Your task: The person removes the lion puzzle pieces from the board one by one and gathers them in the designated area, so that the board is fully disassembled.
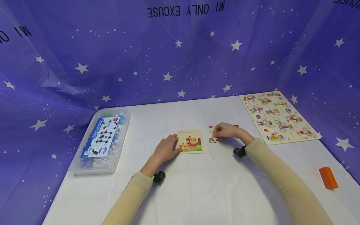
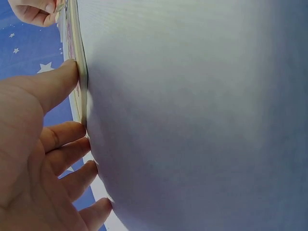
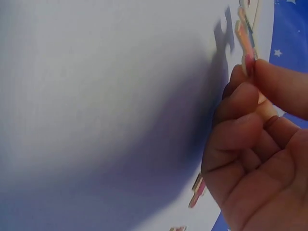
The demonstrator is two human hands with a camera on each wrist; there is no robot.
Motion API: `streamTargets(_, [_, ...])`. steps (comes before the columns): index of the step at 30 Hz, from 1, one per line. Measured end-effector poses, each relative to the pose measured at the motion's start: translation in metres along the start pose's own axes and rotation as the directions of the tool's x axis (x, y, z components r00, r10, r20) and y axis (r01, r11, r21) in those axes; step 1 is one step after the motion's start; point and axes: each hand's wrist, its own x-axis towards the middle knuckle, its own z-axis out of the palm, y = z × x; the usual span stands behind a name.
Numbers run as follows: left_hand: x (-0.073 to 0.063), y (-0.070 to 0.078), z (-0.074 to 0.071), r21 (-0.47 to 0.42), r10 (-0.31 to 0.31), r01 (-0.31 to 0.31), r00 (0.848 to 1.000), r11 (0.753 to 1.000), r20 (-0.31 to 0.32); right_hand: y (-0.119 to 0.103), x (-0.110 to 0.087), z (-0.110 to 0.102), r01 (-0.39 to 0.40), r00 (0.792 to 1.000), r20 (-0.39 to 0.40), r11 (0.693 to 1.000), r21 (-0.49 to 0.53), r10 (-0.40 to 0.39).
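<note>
A small wooden puzzle board point(image 1: 200, 150) with a pale raised rim lies mid-table, its lion picture point(image 1: 193, 142) partly filled with pieces. My left hand point(image 1: 166, 148) rests at the board's left side. In the left wrist view the thumb point(image 2: 65, 82) touches its edge, while the other fingers spread loosely onto the cloth. To the right of the board, my right hand point(image 1: 226, 130) pinches a jigsaw piece point(image 3: 246, 41) between thumb and fingertips. The piece stands tilted over its shadow on the cloth.
Loose puzzle pieces point(image 3: 197, 190) lie beyond the right hand, partly hidden by the wrist in the head view. A clear case point(image 1: 112, 165) of molecule-model parts stands left. At right are a large peg puzzle board point(image 1: 268, 125) and an orange block point(image 1: 328, 178). A starry purple curtain point(image 1: 152, 68) hangs behind.
</note>
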Motion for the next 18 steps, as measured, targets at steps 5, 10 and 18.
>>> streamTargets(5, [-0.002,0.0,-0.001,-0.029,0.02,-0.021,1.0,0.999,-0.019,0.003,0.0,-0.003,0.017,0.999,-0.039,0.995,-0.095,-0.021])
streamTargets(10, [-0.001,0.001,-0.001,-0.006,0.0,0.0,1.0,1.0,-0.003,0.008,0.001,-0.004,0.086,0.993,-0.072,0.988,-0.132,-0.096])
streamTargets(18, [0.0,0.001,-0.001,0.022,-0.016,0.016,1.0,1.0,0.014,-0.006,0.001,0.005,-0.011,0.978,-0.204,0.962,-0.272,-0.046])
